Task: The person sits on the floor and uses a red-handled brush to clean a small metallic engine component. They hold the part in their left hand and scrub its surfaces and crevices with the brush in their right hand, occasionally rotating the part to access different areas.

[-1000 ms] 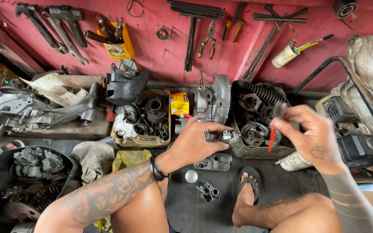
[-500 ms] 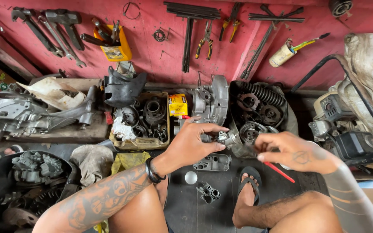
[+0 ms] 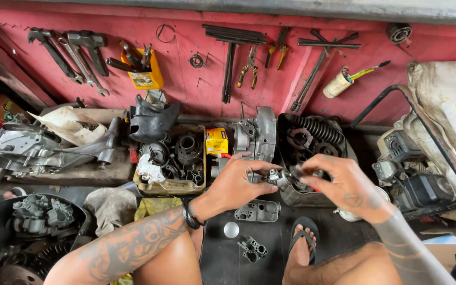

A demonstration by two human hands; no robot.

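- Your left hand (image 3: 238,182) held a small cast-metal part (image 3: 276,177), grey and knobbly, most likely a carburettor body, pinched between thumb and fingers (image 3: 262,168) at chest height above the floor.
- Your right hand (image 3: 344,184) had closed on a slim red-handled tool (image 3: 317,188), probably a small screwdriver; only a sliver of red showed under the palm, and the tip was hidden, so its exact contact could not be confirmed.
- The part lay just to the left of your right fingers (image 3: 312,164), touching or all but touching them. The tool's long axis appeared to run roughly sideways, pointing left into the part. The left hand carried it; the right was the working hand.
- Directly below, on the dark floor (image 3: 228,258), lay a flat grey cover plate (image 3: 258,211) with rounded ends, a small domed shiny cap (image 3: 231,230) and a second small cast fitting (image 3: 253,248).
- Behind your hands stood a dull aluminium engine casing (image 3: 257,134), a tray of greasy dark engine parts (image 3: 175,153) and a black tub (image 3: 339,153) holding a coil spring and clutch discs.
- Your sandalled foot (image 3: 303,237) rested just right of the plate.
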